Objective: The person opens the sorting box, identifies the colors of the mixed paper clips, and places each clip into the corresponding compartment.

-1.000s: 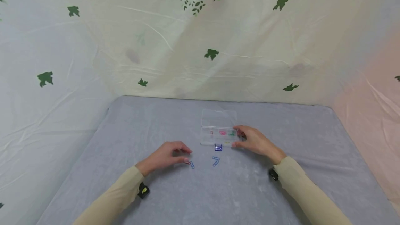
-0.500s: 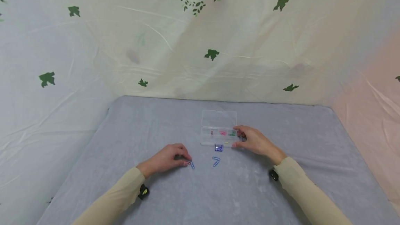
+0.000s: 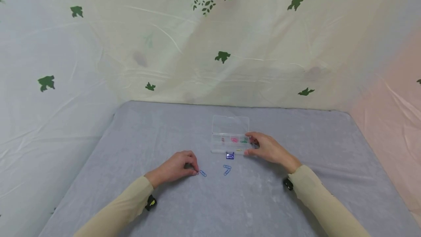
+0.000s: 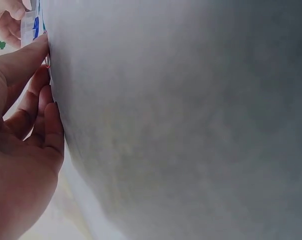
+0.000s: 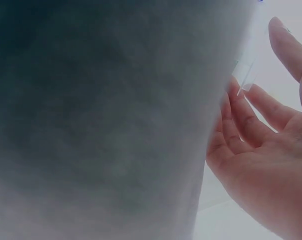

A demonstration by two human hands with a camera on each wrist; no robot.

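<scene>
Just within left grip (image 3: pixel 174 165): red paperclip (image 4: pixel 48 63)

One box (image 3: pixel 227 134), apparently three blue paperclips (image 3: pixel 203 173)

Most of the view is taken up by the grey worktop (image 4: pixel 176 120), by which the surface texture is shown blurred. At the left edge, a thin reddish clip (image 4: pixel 47 62) is pinched between thumb and fingertip of the left hand (image 4: pixel 23 160), the remaining fingers being bent. Beyond, a clear box (image 4: pixel 27 26) is partly seen, with a blue item (image 4: pixel 36 28) beside or against it, contact undetermined. The right hand (image 4: pixel 8 22) is noted at the box. A green mark (image 4: pixel 0 45) is observed below that hand.
</scene>
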